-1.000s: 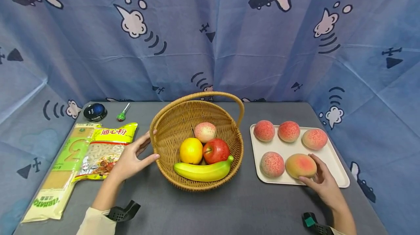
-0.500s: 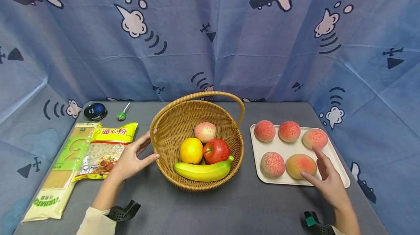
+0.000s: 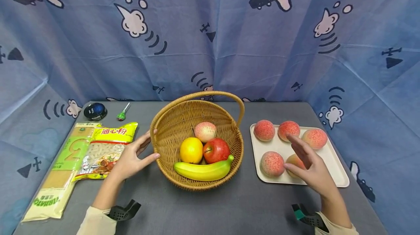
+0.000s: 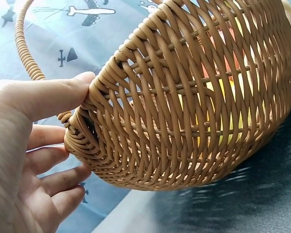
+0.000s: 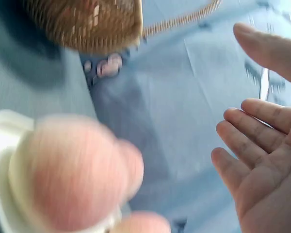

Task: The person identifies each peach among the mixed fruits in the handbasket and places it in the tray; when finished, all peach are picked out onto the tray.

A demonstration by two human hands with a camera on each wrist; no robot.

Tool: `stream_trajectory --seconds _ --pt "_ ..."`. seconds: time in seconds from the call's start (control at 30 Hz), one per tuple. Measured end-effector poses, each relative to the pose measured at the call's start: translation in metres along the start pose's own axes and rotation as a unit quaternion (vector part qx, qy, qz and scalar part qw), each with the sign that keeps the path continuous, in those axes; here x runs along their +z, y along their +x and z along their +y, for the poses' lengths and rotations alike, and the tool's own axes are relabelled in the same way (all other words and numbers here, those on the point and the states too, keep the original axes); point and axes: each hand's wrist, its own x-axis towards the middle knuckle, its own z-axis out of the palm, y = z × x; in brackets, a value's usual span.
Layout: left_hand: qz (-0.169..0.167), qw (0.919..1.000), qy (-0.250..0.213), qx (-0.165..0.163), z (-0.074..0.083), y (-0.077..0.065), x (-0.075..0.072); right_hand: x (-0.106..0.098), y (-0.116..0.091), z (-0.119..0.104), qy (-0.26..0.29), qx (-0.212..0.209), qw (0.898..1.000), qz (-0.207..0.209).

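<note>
My left hand (image 3: 126,160) holds the left rim of a wicker basket (image 3: 174,125), with the thumb and fingers on either side of the rim (image 4: 99,90) in the left wrist view. The basket tilts toward me and holds a peach (image 3: 205,132), an orange (image 3: 191,150), a red apple (image 3: 216,150) and a banana (image 3: 203,171). My right hand (image 3: 311,171), fingers extended and holding nothing, hovers over a cream tray (image 3: 333,171). It partly covers a yellow-orange mango (image 3: 294,160). Beside that lies a speckled peach (image 3: 272,164); more peaches (image 3: 264,130) fill the back row.
At the left, a yellow macaroni bag (image 3: 106,151) overlaps a long noodle packet (image 3: 62,169). Behind them sit a round dark tin (image 3: 95,112) and a green lollipop (image 3: 121,114). A blue printed curtain (image 3: 183,27) hangs along the back of the grey table (image 3: 226,209).
My right hand has let go of the mango, lifted off and moved left over the tray. The mango stays on the tray. My left hand and the basket have not moved.
</note>
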Motion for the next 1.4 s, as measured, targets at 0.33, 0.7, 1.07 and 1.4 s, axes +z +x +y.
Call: stream_trajectory --seconds 0.33,0.7,1.07,1.4 --pt "-0.002 1.0 -0.001 -0.004 0.001 0.002 0.001 0.039 0.05 -0.032 -0.013 -0.007 0.993 -0.121" --pt "0.003 0.9999 0.01 0.006 0.001 0.002 -0.002 0.085 0.127 -0.066 -0.06 -0.015 0.968 -0.244" --pt "0.001 0.9999 0.012 0.002 -0.001 0.002 0.0 0.131 0.189 -0.06 -0.044 0.025 0.946 -0.319" --pt "0.002 1.0 0.007 -0.001 0.002 0.001 0.001 0.153 0.214 -0.031 -0.088 0.108 0.922 -0.361"
